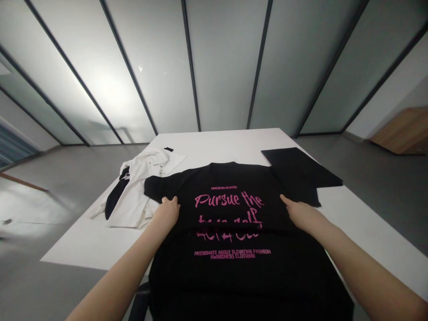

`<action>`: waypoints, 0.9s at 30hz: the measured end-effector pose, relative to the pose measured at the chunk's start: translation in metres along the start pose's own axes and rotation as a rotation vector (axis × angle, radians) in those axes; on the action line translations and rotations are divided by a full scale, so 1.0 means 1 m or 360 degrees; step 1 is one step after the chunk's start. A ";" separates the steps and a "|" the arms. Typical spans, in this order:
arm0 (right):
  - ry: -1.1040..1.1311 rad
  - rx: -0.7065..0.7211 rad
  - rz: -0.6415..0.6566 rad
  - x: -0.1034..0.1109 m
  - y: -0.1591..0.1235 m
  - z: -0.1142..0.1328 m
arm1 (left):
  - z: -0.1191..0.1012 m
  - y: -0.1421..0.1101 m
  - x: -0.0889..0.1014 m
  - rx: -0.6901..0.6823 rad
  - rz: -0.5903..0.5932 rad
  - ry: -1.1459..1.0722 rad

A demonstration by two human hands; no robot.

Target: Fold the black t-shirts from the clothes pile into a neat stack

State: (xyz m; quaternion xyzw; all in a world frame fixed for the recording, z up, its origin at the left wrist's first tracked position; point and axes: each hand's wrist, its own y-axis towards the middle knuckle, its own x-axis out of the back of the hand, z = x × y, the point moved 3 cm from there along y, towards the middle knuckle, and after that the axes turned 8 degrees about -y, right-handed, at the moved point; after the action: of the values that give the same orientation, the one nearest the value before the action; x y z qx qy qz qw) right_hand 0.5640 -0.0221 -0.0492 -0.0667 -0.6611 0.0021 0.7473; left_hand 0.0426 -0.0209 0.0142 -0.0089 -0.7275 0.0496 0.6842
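A black T-shirt (pixel 230 276) with pink lettering lies with its collar end on the white table, its lower part hanging toward me over the near edge. A crosswise fold runs through the middle of the print. My left hand (pixel 170 209) is closed on the shirt's left side, just below the sleeve. On the opposite side, my right hand (pixel 299 213) has its fingers closed at the shirt's edge under the other sleeve; the thumb is hidden. The right sleeve lies close to a flat black rectangular piece (pixel 299 165).
White and black clothes (pixel 140 187) lie heaped on the left of the white table (pixel 220 145), with a small black tag-like piece (pixel 169 149) behind them. Part of a black chair (pixel 139 301) shows below my left forearm. Frosted glass panels (pixel 224 67) stand beyond the table.
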 end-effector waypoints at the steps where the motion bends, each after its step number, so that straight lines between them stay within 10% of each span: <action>1: -0.0078 0.0004 0.0124 0.004 -0.003 -0.001 | 0.001 -0.004 0.003 -0.0035 0.0060 0.0022; 6: -0.0409 0.0070 0.0403 0.050 -0.009 0.016 | -0.005 -0.014 0.034 -0.0038 0.0266 0.0131; 11: -0.0449 0.0088 0.0118 0.088 0.003 0.086 | -0.053 0.006 0.055 -0.0210 -0.0011 0.0067; 18: -0.0199 0.0059 0.0253 0.038 0.058 0.194 | -0.109 0.082 -0.004 -0.0155 0.0138 -0.0246; 27: -0.0116 0.0198 -0.0062 0.024 0.120 0.199 | -0.104 0.146 -0.022 -0.0031 -0.0069 -0.0466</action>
State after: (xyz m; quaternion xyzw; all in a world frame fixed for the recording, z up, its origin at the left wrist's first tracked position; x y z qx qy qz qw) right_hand 0.3803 0.1183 -0.0145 -0.0070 -0.6876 0.0312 0.7254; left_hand 0.1394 0.1289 -0.0143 0.0076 -0.8200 0.0283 0.5716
